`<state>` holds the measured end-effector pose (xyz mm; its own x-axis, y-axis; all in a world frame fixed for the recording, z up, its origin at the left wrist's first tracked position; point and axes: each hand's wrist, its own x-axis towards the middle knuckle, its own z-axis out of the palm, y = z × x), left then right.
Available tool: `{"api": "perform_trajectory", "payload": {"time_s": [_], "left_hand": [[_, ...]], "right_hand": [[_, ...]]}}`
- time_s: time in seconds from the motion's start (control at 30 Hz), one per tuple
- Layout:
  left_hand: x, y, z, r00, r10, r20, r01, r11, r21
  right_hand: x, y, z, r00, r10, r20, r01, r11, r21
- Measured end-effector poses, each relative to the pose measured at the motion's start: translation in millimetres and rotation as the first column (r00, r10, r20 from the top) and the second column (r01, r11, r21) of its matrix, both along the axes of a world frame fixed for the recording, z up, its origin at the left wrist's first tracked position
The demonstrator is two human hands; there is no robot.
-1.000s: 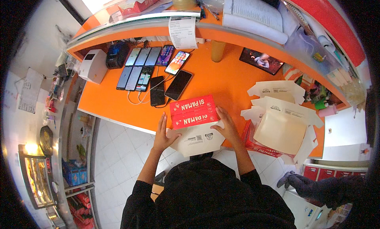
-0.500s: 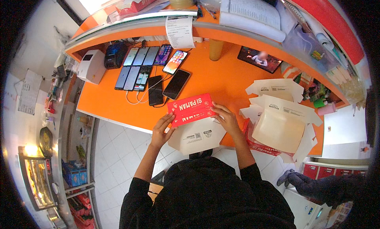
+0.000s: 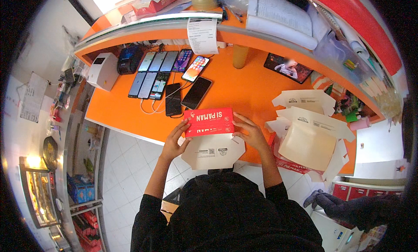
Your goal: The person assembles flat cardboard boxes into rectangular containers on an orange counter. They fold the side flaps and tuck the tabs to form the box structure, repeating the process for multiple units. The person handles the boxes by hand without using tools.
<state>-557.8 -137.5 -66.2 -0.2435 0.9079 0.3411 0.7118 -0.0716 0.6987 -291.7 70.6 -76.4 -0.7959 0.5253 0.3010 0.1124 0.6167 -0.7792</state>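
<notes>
A red and white cardboard box (image 3: 209, 121) lies half folded at the near edge of the orange counter (image 3: 244, 89). Its red panel faces up and its pale inner flaps (image 3: 213, 151) spread toward me. My left hand (image 3: 175, 141) grips the box's left side, fingers on the red panel's edge. On the box's right side my right hand (image 3: 249, 132) holds it, fingertips at the red panel's right corner. Both forearms in black sleeves come up from below.
A pile of unfolded pale boxes (image 3: 311, 132) lies to the right. Several phones (image 3: 167, 75) lie in rows at the back left with cables, beside a white printer (image 3: 103, 71). A tablet (image 3: 288, 68) and a paper receipt (image 3: 203, 35) are further back. Another person's hand (image 3: 324, 199) is at lower right.
The red panel has swung from tilted to nearly level and shifted slightly back on the counter. Both hands stayed on the box's sides.
</notes>
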Motion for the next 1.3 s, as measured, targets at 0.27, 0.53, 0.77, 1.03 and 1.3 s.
{"api": "perform_trajectory", "payload": {"time_s": [0.27, 0.53, 0.77, 1.03, 1.3], "left_hand": [[-11, -7, -27, 0.984, -0.018, 0.175, 0.005, 0.997, 0.075], [-10, -6, -29, 0.998, 0.008, 0.065, -0.014, 0.996, 0.089], [-2, -13, -30, 0.978, 0.113, -0.176, -0.104, 0.993, 0.063], [0, -21, -84, 0.989, 0.145, -0.029, -0.146, 0.918, -0.368], [-5, -21, -94, 0.977, 0.181, -0.109, -0.206, 0.930, -0.303]], "right_hand": [[-7, 2, 0, 0.999, 0.018, 0.039, -0.017, 1.000, -0.011], [-14, 2, -1, 1.000, -0.009, 0.019, 0.009, 1.000, 0.011], [-15, 7, -20, 0.998, -0.029, -0.050, 0.028, 1.000, -0.014], [-22, -1, -84, 0.981, -0.082, 0.179, 0.102, 0.989, -0.109], [-30, 6, -81, 0.973, -0.164, 0.164, 0.151, 0.984, 0.091]]}}
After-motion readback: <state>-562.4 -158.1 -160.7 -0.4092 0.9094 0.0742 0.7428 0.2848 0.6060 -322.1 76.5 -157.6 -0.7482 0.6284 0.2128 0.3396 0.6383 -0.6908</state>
